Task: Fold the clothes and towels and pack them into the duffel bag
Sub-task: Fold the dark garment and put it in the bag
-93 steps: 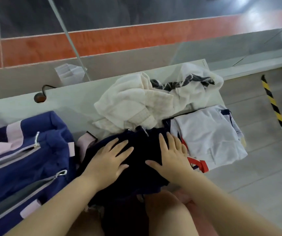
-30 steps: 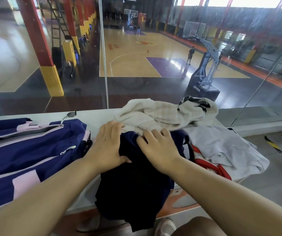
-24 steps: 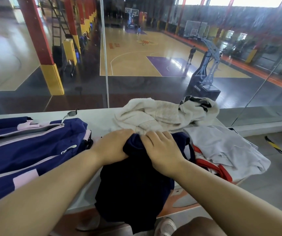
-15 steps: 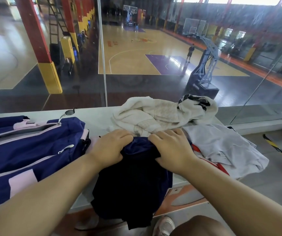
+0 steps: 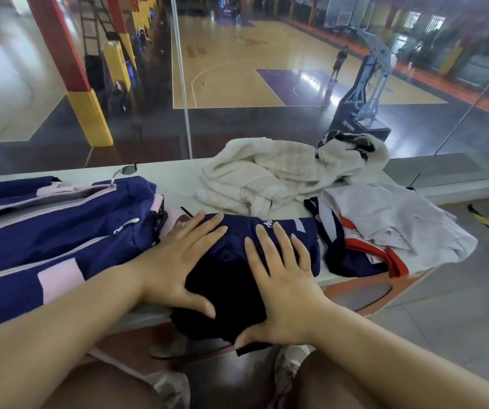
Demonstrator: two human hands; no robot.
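- Two white marks sit on the far edge of the navy garment (image 5: pixel 284 243): a small logo and a slanted bar; I can't read either. No other legible writing; the plate on the hoop base (image 5: pixel 358 121) is too small to make out.
- My left hand (image 5: pixel 175 261) lies flat, palm down, fingers spread wide, on the left part of the navy garment, fingertips pointing away toward the glass.
- My right hand (image 5: pixel 281 287) is flat too, fingers splayed, thumb at the near edge, pressing the garment's right part. Hands are apart, gripping nothing, only pressing.
- Navy garment lies on the worktop (image 5: pixel 175 178) dead centre, long axis running left to right along the front edge; its near dark part hangs off the edge toward my knees.
- Duffel bag (image 5: pixel 54 228), blue with pink panels and zips, lies just left of the garment, long axis left to right, touching my left forearm.
- Cream towel (image 5: pixel 255 175) heaped behind the garment, apart from it.
- White and red clothes (image 5: pixel 385 228) piled to the right, just beside the garment.
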